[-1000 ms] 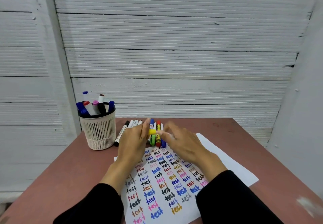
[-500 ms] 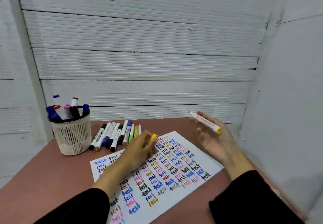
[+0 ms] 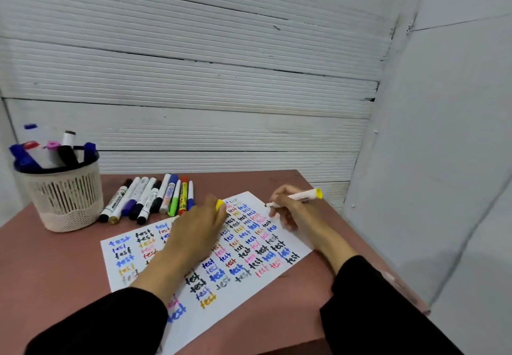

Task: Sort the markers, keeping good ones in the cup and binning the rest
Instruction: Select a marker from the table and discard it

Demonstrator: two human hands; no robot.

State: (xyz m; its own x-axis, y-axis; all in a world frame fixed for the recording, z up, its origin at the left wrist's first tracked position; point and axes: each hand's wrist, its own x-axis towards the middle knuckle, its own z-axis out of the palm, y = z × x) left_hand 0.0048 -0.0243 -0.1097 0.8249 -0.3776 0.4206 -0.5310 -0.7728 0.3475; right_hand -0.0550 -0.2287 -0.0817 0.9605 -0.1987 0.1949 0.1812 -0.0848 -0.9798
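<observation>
Far left of the frame, the beige slotted plastic cup (image 3: 62, 196) holds about six markers; beside it roughly ten loose markers (image 3: 151, 198) lie in a row. Centre, left hand (image 3: 198, 230) pinches a yellow cap (image 3: 219, 204). Right of centre, right hand (image 3: 291, 210) grips the white yellow-ended marker (image 3: 300, 196), tip just above the white test sheet (image 3: 243, 280) — light, stiff, slick; best held mid-barrel.

Uncapped yellow-ended marker (image 3: 300, 196) tilted, tip just above paper (image 3: 249, 280)
</observation>
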